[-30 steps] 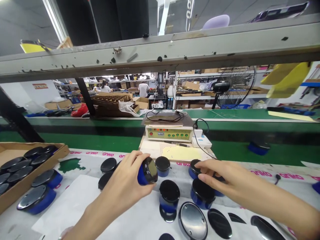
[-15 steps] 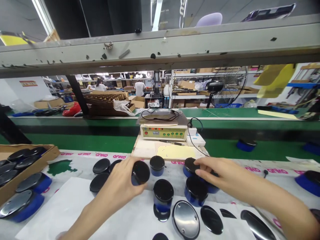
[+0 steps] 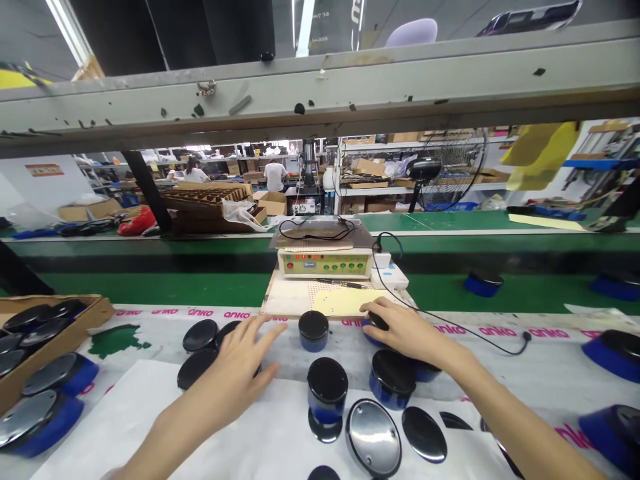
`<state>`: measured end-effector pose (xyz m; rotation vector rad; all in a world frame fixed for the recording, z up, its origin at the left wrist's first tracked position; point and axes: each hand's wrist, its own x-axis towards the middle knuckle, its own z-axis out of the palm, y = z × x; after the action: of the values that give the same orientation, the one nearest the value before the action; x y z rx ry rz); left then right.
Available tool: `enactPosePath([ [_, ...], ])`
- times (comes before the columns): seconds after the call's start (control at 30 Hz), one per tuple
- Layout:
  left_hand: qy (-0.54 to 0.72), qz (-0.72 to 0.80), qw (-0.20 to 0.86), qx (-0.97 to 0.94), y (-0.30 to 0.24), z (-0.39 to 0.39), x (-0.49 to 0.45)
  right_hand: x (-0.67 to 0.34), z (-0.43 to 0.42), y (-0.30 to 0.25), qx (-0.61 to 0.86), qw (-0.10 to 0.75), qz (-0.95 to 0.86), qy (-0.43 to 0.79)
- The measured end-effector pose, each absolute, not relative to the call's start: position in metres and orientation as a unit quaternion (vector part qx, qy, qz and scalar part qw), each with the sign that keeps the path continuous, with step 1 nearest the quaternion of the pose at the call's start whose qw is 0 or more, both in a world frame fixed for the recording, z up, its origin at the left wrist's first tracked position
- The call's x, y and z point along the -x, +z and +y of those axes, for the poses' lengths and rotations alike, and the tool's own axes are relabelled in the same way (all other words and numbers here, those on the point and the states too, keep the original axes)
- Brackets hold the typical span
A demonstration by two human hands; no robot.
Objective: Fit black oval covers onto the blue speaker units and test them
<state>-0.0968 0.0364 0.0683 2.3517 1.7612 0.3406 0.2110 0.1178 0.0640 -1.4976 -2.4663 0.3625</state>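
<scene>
Left hand (image 3: 235, 377) lies spread open beside black discs (image 3: 200, 335), lower centre. Right hand (image 3: 406, 331) curls over a blue unit (image 3: 371, 329); whether its grip pinches, I cannot tell. The unit seems light, stiff and glossy: hold its side.

Blue jar (image 3: 371, 333) under the right hand (image 3: 407, 333): glossy blue plastic with a smooth black lid. Loose oval lid (image 3: 373, 437): mirror-bright, metallic look. Flat black discs (image 3: 424, 435): high gloss. Cardboard tray (image 3: 95, 308): matt brown, raw-edged. Bench sheet (image 3: 145, 413): white matt paper. Overhead rail (image 3: 350, 93): grey-painted metal, chipped and scuffed. Conveyor belt (image 3: 200, 287): matt green. Tester box (image 3: 325, 263): smooth cream casing.
</scene>
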Motion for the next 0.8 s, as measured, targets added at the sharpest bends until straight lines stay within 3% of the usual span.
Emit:
enactPosePath([
  [0.3, 0.128, 0.463, 0.182, -0.858, 0.069, 0.104, 0.024, -0.219, 0.104, 0.098, 0.444, 0.256, -0.823, 0.244],
  [0.8, 0.197, 0.418, 0.24, -0.854, 0.063, 0.108, 0.013, -0.216, 0.108, 0.096, 0.373, 0.409, -0.677, 0.485],
])
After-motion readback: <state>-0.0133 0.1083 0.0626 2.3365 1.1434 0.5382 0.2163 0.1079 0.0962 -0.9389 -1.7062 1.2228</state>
